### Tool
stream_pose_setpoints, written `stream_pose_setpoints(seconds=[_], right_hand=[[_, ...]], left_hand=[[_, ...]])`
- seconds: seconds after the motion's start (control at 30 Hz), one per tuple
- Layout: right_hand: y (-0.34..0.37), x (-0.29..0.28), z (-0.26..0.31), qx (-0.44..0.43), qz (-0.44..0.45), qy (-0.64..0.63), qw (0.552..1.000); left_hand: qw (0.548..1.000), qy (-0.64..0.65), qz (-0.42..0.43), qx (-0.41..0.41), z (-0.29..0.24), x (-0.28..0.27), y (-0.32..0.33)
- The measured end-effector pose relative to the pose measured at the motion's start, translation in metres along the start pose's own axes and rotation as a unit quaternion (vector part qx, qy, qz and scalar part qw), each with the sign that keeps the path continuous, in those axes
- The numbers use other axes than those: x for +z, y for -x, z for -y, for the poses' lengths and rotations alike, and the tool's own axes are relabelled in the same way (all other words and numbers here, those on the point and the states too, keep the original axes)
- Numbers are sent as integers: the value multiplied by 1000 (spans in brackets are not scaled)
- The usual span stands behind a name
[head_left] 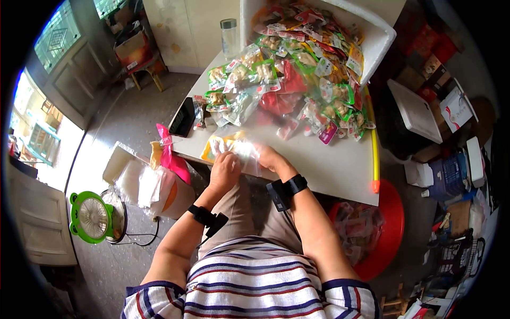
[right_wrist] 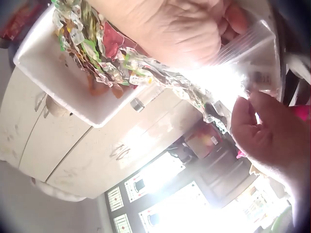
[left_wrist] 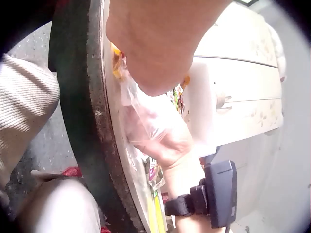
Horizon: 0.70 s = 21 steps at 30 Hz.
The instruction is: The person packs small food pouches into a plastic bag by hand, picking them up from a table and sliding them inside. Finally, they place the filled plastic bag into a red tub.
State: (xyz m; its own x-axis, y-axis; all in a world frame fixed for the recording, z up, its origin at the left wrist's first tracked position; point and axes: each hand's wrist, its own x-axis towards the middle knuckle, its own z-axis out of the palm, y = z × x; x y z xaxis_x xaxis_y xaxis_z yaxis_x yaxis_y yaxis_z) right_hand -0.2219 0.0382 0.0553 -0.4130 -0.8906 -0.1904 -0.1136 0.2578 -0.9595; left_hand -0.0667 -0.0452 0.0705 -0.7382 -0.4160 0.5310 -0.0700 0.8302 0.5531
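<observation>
A clear plastic bag (head_left: 245, 155) lies between the two hands at the table's front edge. My left hand (head_left: 226, 171) pinches its left side, with thumb and fingertips together in the right wrist view. My right hand (head_left: 271, 158) is at the bag's other side; in the left wrist view it shows behind the clear film (left_wrist: 146, 116), and its fingers look partly inside or behind it, which I cannot tell. Beside the left hand lies a yellow-edged packet (head_left: 208, 153). Beyond the hands spreads a heap of small sealed food packets (head_left: 265, 72).
A white foam box (head_left: 380, 32) spills packets onto the table (head_left: 329, 173). A black tray (head_left: 183, 118), a glass jar (head_left: 229, 40) and a yellow stick (head_left: 373, 143) stand or lie around. A red basin (head_left: 390, 234) is at lower right; a green fan (head_left: 91, 217) at left.
</observation>
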Motion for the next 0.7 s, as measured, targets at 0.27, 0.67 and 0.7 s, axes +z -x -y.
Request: stream_pose_setpoints(seconds=[0.27, 0.67, 0.7], right_hand=[[26, 0, 37, -106, -72, 260, 957], [38, -9, -6, -156, -138, 337, 918], [36, -7, -4, -131, -139, 331, 924]], left_hand=[[998, 57, -31, -20, 10, -5, -6], [982, -156, 70, -78, 28, 5, 8], [983, -151, 70, -78, 27, 4, 7]])
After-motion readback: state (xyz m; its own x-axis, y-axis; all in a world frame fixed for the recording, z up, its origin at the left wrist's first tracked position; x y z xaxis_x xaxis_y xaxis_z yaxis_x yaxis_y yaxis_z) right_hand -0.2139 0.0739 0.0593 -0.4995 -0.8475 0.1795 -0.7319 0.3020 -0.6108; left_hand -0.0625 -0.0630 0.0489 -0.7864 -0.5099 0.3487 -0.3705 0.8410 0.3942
